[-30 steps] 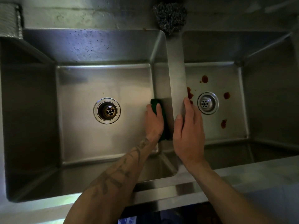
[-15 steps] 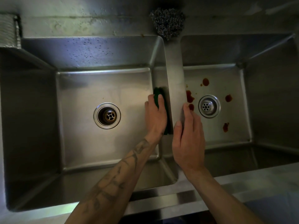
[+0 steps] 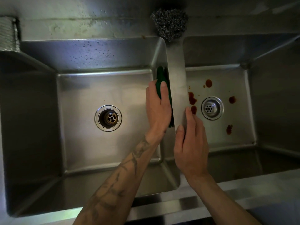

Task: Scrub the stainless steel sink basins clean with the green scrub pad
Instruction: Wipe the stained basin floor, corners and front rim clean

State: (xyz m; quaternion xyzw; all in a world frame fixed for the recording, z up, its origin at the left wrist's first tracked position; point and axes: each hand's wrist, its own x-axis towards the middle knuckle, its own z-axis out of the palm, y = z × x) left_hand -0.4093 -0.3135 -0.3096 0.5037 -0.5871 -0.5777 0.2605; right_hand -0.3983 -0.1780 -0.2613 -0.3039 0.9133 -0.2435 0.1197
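Observation:
Two stainless steel basins fill the view: a large left basin (image 3: 84, 98) and a smaller right basin (image 3: 227, 143). My left hand (image 3: 158, 108) presses the green scrub pad (image 3: 160, 73) flat against the left basin's right wall, beside the divider (image 3: 176, 65). The pad's upper end sticks out above my fingers; the rest is hidden under my palm. My right hand (image 3: 191, 143) rests flat on the divider's top with fingers together, holding nothing. Reddish-brown stains (image 3: 192, 98) dot the right basin's floor around its drain (image 3: 212, 108).
A steel wool ball (image 3: 170, 23) sits on the back ledge above the divider. The left basin's drain (image 3: 108, 118) lies at its floor's centre. A ribbed hose (image 3: 7, 34) shows at the far left. The sink's front rim (image 3: 162, 207) runs below my arms.
My left hand has slid the pad along the left basin's right wall toward the back. My right hand stays on the divider. The camera has tilted slightly.

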